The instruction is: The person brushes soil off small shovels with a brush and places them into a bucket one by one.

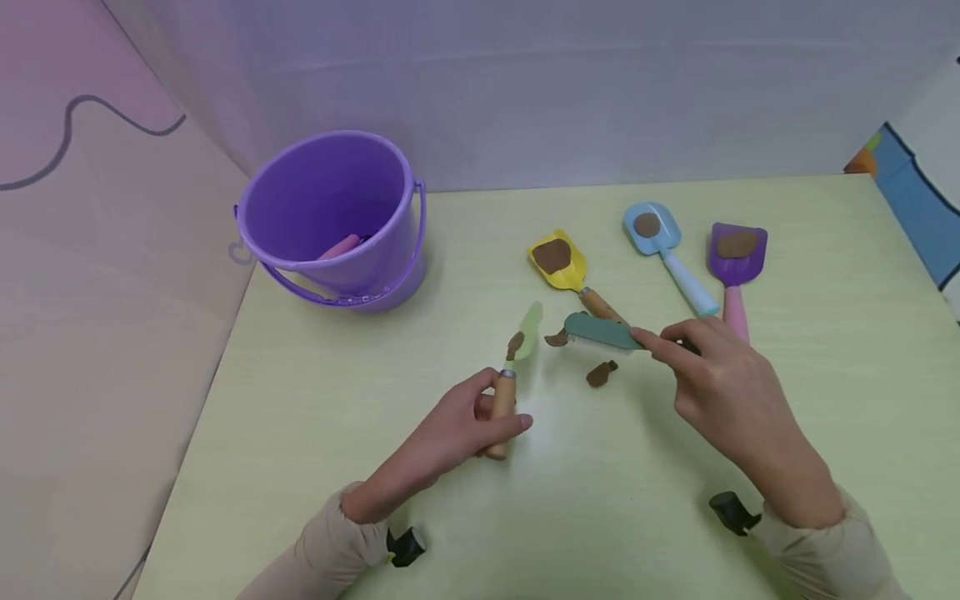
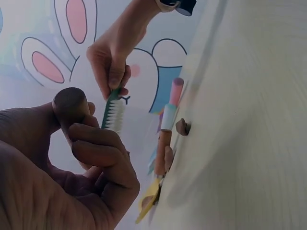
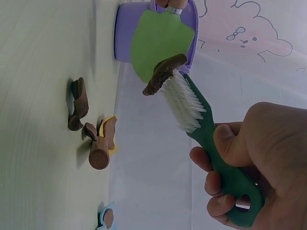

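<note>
My left hand grips the wooden handle of a light green toy trowel, its blade raised off the table. On the blade's edge sits a brown clay-like piece. My right hand holds a green brush by its handle. White bristles point toward the trowel, their tips against the brown piece in the right wrist view. Below the brush, another brown piece lies on the table, and a third brown piece shows beside the brush head.
A purple bucket with something pink inside stands at the back left. Yellow, light blue and purple toy shovels lie at the back right, each bearing a brown patch. A white curtain hangs behind the table.
</note>
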`<state>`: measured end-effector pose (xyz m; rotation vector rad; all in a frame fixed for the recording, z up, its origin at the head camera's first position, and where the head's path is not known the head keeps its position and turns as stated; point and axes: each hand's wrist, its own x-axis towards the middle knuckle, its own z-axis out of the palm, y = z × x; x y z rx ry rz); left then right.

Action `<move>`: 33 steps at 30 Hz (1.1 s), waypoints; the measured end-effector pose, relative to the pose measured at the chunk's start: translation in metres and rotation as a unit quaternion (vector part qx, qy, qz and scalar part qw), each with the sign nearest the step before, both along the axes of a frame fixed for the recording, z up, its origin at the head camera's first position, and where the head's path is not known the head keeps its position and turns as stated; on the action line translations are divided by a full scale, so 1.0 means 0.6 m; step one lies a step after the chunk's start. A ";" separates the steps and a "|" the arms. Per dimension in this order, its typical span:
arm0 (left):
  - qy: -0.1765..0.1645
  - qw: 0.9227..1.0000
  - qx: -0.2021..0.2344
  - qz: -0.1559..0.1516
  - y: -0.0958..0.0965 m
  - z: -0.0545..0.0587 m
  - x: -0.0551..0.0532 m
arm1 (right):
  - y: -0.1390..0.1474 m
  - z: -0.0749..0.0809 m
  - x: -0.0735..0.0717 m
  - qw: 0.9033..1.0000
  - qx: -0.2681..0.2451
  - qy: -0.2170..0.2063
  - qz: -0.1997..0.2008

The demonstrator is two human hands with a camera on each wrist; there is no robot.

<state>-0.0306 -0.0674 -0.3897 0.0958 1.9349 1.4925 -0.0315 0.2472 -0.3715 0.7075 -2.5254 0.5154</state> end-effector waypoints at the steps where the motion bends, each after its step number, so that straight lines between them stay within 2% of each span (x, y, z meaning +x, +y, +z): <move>1: 0.011 1.000 -0.012 -0.006 0.000 0.002 0.002 | 0.000 0.000 0.000 1.000 0.001 0.000 0.001; 6: 0.053 0.995 -0.077 -0.041 0.005 0.005 0.008 | -0.002 0.000 -0.002 1.000 -0.003 0.001 0.000; 11: 0.091 0.987 -0.115 -0.063 0.011 0.007 0.012 | -0.006 0.000 -0.004 1.000 -0.011 -0.007 0.002; 18: 0.122 0.981 -0.135 -0.066 0.015 0.012 0.017 | -0.011 -0.001 -0.006 1.000 -0.015 -0.011 0.003; 22: 0.148 0.974 -0.158 -0.067 0.017 0.012 0.019 | -0.012 -0.001 -0.006 1.000 -0.012 -0.005 0.014; 26: 0.182 0.962 -0.188 -0.072 0.021 0.013 0.020 | -0.015 -0.001 -0.004 0.999 -0.011 -0.002 0.042; 33: 0.248 0.935 -0.243 -0.073 0.025 0.018 0.020 | -0.025 -0.003 0.004 0.997 0.010 -0.005 0.082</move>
